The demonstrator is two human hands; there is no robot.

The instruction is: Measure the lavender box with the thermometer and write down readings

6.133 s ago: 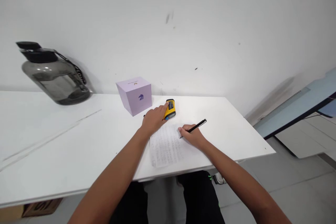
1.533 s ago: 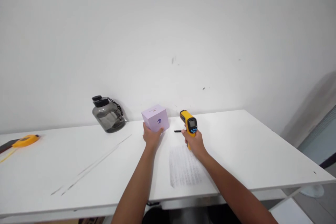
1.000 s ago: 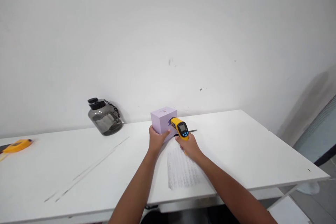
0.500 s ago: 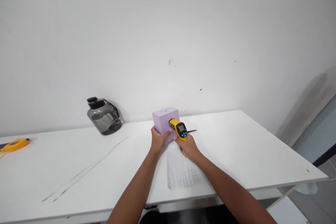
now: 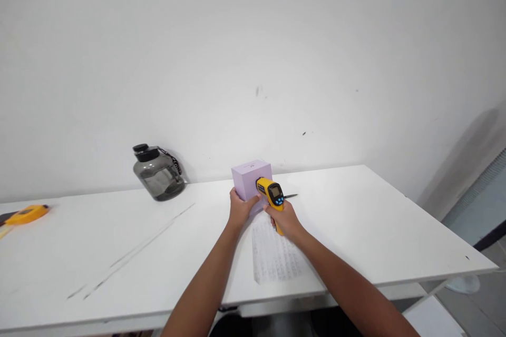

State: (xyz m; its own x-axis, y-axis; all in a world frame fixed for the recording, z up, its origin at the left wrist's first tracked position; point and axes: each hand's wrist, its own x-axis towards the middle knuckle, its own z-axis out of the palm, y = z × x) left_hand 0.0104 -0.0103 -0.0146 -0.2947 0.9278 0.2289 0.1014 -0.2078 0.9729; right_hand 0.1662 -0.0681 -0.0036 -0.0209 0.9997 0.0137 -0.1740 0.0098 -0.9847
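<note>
A lilac box (image 5: pixel 245 183) is gripped at its lower left side by my left hand (image 5: pixel 240 209), thumb across the front face. My right hand (image 5: pixel 288 219) is wrapped round the handle of a yellow and black infrared thermometer (image 5: pixel 270 189). The thermometer's nose points at the front of the box, very close to it; whether they touch I cannot tell. Its small screen and blue buttons face me. Below the hands lies a sheet of paper (image 5: pixel 275 255) with rows of writing, too blurred to read. A dark pen (image 5: pixel 291 196) lies behind the thermometer, partly hidden.
On the white table (image 5: pixel 356 231), a grey see-through water bottle (image 5: pixel 160 176) with a black lid and strap leans near the wall. A yellow and black tool (image 5: pixel 29 215), perhaps a tape measure, lies at the far left. The table's right edge drops to the floor.
Both hands keep the same hold on the box and the thermometer. The whole view has shifted only slightly, with the scene a little further right and up.
</note>
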